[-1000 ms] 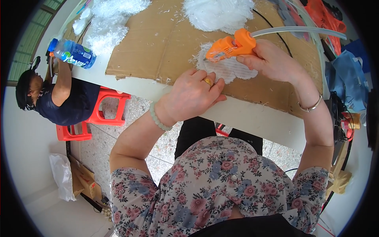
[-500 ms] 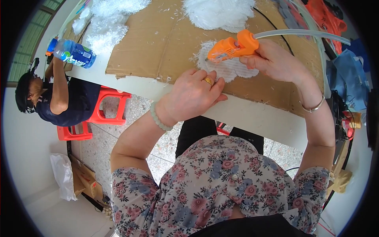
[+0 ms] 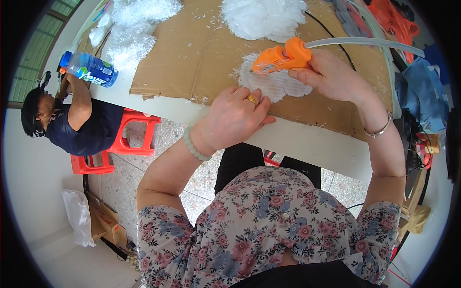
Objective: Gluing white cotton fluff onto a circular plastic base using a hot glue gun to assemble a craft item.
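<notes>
My right hand point(image 3: 334, 76) is closed around an orange hot glue gun point(image 3: 286, 54), its nozzle pointing down and left. From the gun's back runs a long translucent glue stick point(image 3: 369, 42). Under the gun lies a white ribbed fabric piece point(image 3: 289, 87) with a fringed edge, flat on the cardboard point(image 3: 175, 67). At the near left edge of that piece, my left hand point(image 3: 235, 116) is closed with its fingertips on the fabric. Those fingertips are partly hidden behind the hand.
A pile of white fringed pieces point(image 3: 264, 19) lies at the back, with fluffy clear-white fibre point(image 3: 132, 41) to its left. A drink bottle point(image 3: 90, 68) lies on the table near a seated person point(image 3: 79, 120). A black cord point(image 3: 331, 36) crosses the cardboard.
The glue gun and right hand have shifted very slightly left over the fabric. My left hand stays at the fabric's edge. The seated person's arm has moved a little.
</notes>
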Demonstrator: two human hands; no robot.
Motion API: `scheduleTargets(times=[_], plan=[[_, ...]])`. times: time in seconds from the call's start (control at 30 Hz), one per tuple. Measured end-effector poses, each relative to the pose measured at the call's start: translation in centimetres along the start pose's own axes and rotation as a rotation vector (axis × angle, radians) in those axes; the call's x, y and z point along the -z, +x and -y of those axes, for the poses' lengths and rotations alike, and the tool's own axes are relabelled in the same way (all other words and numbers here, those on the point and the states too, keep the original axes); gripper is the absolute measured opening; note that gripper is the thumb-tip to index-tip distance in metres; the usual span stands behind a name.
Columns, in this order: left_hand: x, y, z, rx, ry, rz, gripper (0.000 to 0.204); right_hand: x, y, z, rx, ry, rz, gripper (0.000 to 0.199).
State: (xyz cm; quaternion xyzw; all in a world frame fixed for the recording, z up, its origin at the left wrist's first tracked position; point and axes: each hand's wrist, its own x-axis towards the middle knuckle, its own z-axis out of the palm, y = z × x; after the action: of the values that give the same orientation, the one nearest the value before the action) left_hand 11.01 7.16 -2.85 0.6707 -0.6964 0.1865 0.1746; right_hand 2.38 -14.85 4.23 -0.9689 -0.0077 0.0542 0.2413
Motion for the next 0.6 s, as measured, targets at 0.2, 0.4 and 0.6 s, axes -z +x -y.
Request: scheduleTargets(times=[0.2,0.4,0.6], plan=[[-0.3,0.4,0.0,-0.021,0.013,-0.031,0.03,-1.4,-2.7,-2.1,-0.131,0.666,-0.248,0.031],[0.5,0.9,0.1,-0.011,0.003,0.02,0.029,-4.6,-3.7,0.8,-0.166,1.395,-0.504,0.034],[0.6,1.5,0.0,0.001,-0.038,0.012,0.027,-7.3,-3.0,1.4,-0.189,1.592,-0.646,0.033]])
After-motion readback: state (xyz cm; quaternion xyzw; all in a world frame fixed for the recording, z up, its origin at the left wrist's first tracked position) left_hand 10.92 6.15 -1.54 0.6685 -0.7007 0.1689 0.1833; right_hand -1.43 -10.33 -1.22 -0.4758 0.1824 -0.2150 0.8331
